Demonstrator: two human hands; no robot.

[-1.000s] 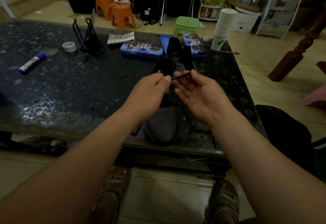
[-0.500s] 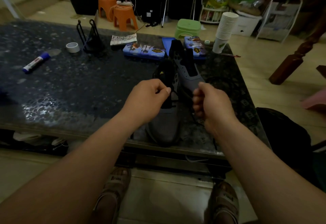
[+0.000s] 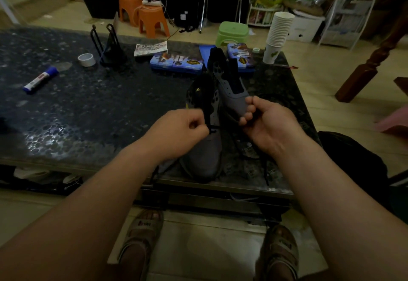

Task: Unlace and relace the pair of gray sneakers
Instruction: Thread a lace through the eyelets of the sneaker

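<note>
Two gray sneakers stand on the dark stone table. The near sneaker (image 3: 205, 159) points its toe at the table's front edge; the far sneaker (image 3: 234, 95) lies just behind it to the right, its eyelets bare. My left hand (image 3: 178, 130) pinches the black lace at the near sneaker's lowest eyelets. To the right of that shoe, my right hand (image 3: 267, 121) has its fingers curled round the other end of the black lace (image 3: 229, 117). More lace hangs over the table's front edge under both wrists.
On the table (image 3: 88, 115): a blue glue stick (image 3: 40, 80), a tape roll (image 3: 86, 59), a black wire stand (image 3: 109, 48), two blue pencil cases (image 3: 176, 63), a stack of paper cups (image 3: 278, 35). Orange and green stools stand on the floor behind. My sandalled feet are below.
Both hands came down from chest height to the near sneaker. The right hand, open a second ago, has curled round the lace; the left hand moved to the lowest eyelets.
</note>
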